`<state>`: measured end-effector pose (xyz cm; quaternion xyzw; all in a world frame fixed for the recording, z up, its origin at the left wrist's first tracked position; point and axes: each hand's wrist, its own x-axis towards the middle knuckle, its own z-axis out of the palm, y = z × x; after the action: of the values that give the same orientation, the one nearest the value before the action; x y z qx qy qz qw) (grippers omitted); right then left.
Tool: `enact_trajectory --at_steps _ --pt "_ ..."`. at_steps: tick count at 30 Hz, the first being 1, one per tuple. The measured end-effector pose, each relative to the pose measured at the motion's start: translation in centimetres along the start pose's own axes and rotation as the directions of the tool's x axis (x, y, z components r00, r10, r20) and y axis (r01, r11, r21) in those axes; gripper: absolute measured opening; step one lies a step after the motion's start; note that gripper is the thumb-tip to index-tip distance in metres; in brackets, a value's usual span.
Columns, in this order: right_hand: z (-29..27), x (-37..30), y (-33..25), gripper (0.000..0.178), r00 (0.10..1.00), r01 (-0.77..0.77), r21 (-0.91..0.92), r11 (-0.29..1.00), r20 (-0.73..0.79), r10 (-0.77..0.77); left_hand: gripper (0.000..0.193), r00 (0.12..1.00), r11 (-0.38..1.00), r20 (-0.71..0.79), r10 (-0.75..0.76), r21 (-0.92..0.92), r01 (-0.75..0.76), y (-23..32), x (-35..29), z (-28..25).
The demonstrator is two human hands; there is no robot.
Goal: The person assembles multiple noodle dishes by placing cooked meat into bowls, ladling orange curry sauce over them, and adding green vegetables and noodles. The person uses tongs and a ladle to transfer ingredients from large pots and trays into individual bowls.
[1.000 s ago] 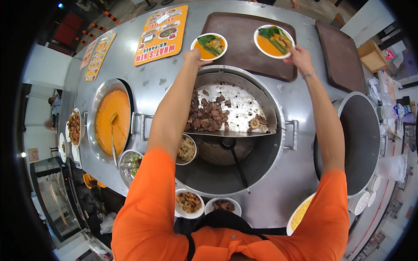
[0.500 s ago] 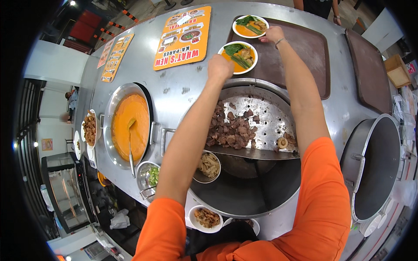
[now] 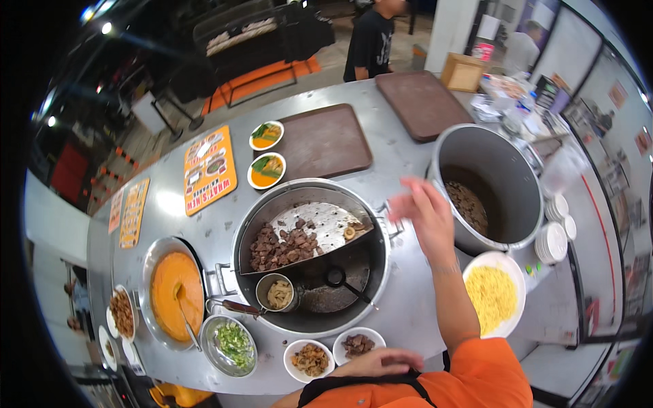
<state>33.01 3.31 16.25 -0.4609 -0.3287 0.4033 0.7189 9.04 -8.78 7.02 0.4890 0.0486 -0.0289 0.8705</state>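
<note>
Dishing-up's prob. sitting btwn steps: R hand (image 3: 431,219) is hovering empty nr tall pot (image 3: 507,187), fingers apart, L hand (image 3: 382,362) (can't tell grip) lying low, next move prob. needing fresh grasp.

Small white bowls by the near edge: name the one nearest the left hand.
The right bowl of dark chunks, beside the left hand; the other bowl, with lighter pieces, sits farther left.

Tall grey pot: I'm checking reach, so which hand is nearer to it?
Right. The right hand is at the left side of the tall grey pot; the left hand is farther away, by the bowl of dark meat.
</note>
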Motion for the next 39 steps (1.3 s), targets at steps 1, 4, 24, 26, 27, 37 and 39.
enact_trajectory --at_steps 1,4,24,26,27,37,39 --pt "-1.7 -4.6 -1.1 0.034 1.0 -0.011 0.016 1.0 -0.001 0.011 0.033 0.989 0.999 0.136 -0.053 0.008 0.052 -1.3 -0.9 0.8" --pt "-4.6 -16.2 -0.4 0.037 0.989 -0.121 0.014 0.993 -0.084 0.121 0.034 0.902 0.987 0.4 -0.16 0.047 0.154 -2.7 -3.9 2.8" --pt "3.4 -42.4 9.4 0.025 0.841 -0.359 0.028 0.933 -0.424 0.336 0.046 0.753 0.968 0.624 -0.207 0.244 0.064 -1.4 -16.5 6.7" --pt "1.0 -43.6 11.0 0.02 0.8 -0.242 0.054 0.969 -0.554 0.231 0.045 0.735 0.983 0.662 -0.147 0.179 0.036 -1.5 -16.6 7.3" --pt "-0.9 -43.9 12.0 0.02 0.748 -0.193 0.003 0.981 -0.647 0.149 0.045 0.727 0.986 0.674 -0.134 0.162 0.032 -1.7 -16.8 7.5" --pt "-18.5 -60.7 27.0 0.025 0.001 -0.33 0.311 0.891 -0.944 0.33 0.039 0.684 0.999 0.728 -0.041 0.046 0.011 -2.6 -13.6 8.3" --pt "-16.7 -62.5 31.7 0.024 -0.004 -0.478 0.378 0.793 -0.904 0.428 0.038 0.746 0.993 0.663 -0.063 0.114 -0.018 -1.3 -13.6 9.5"
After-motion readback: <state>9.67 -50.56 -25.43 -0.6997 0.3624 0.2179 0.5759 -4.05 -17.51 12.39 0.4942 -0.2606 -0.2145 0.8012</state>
